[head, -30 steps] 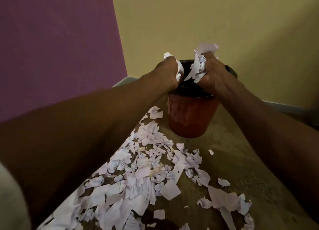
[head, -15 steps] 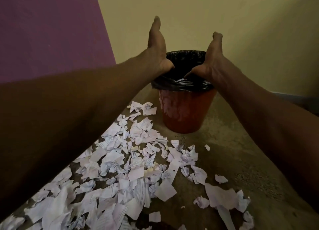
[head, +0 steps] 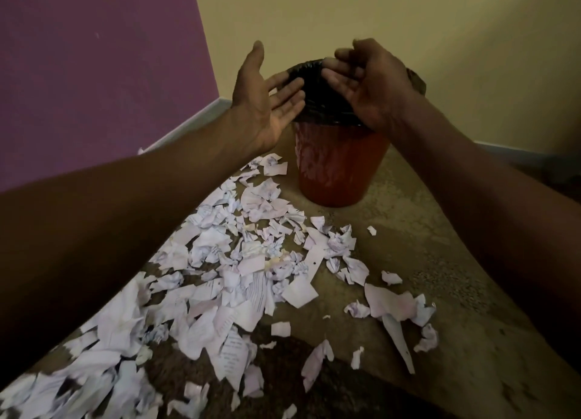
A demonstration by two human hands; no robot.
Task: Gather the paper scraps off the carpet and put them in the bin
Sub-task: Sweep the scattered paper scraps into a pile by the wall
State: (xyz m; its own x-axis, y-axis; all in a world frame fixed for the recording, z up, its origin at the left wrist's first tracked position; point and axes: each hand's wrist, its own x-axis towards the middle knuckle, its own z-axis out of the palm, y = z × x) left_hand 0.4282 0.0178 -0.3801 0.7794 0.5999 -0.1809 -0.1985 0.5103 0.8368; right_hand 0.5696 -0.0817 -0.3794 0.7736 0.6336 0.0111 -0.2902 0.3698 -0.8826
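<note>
Both hands over the bin (head: 339,163), red with a black liner. Left hand (head: 267,99) spread, palm up, holding nothing. Right hand (head: 366,83) loosely curled above the rim, also no paper in its grip. Paper scraps (head: 226,270) lie thick on the carpet (head: 424,252) in front of the bin, reaching its base.

Risks: light scraps slipping from a loose handful on the way up; a forearm knocking the bin over.
</note>
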